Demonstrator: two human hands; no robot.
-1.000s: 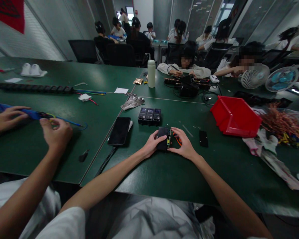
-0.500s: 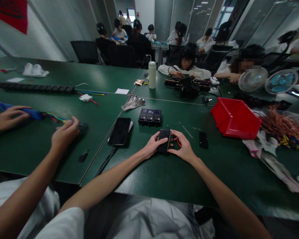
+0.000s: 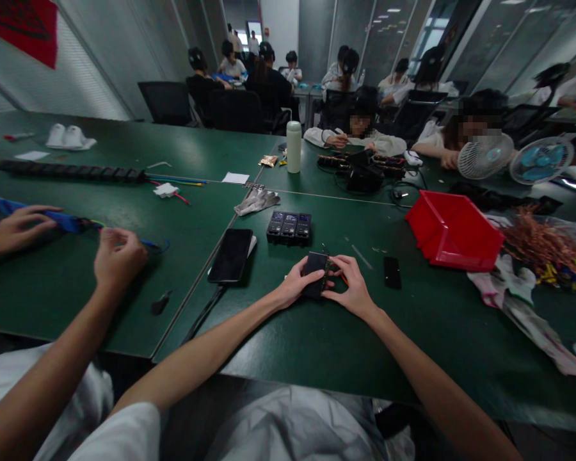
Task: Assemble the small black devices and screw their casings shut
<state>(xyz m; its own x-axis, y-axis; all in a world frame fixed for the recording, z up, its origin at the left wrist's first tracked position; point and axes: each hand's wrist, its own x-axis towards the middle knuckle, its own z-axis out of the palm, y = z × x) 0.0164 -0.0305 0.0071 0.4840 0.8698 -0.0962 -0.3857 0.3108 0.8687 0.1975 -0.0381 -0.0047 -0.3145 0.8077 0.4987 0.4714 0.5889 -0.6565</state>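
- One black box [image 3: 317, 262], between the person's two hands, close over the green table [image 3: 288, 346]; whether it touches the tabletop, cannot tell.
- Left hand [image 3: 295, 283], one: clasps the box from its left side, thumb lying across the top face.
- Right hand [image 3: 351, 286], one: fingers and thumb curved in a C, pinching about the box's right edge; palm clear of it.
- One orange item [image 3: 344, 280] beside the right hand, mostly hidden behind it.
- Beyond the box, one black block [image 3: 288, 228] of three like units in a row.
- Right of the hands, one small black plate [image 3: 392, 273], lying flat.
- Left of the hands, one phone [image 3: 230, 256], dark screen up, one cable [image 3: 204, 314] running from its near end.
- One upright bottle [image 3: 294, 147], pale green; left of it, one gold packet [image 3: 269, 161].
- Red bin [image 3: 448, 246], one, on the right; past it, one heap of copper wire [image 3: 532, 234].
- Two fans [image 3: 542, 160], side by side, far right.
- Co-worker at left: two hands, one holding a blue strip [image 3: 64, 221], the other pinching at wires from its end.
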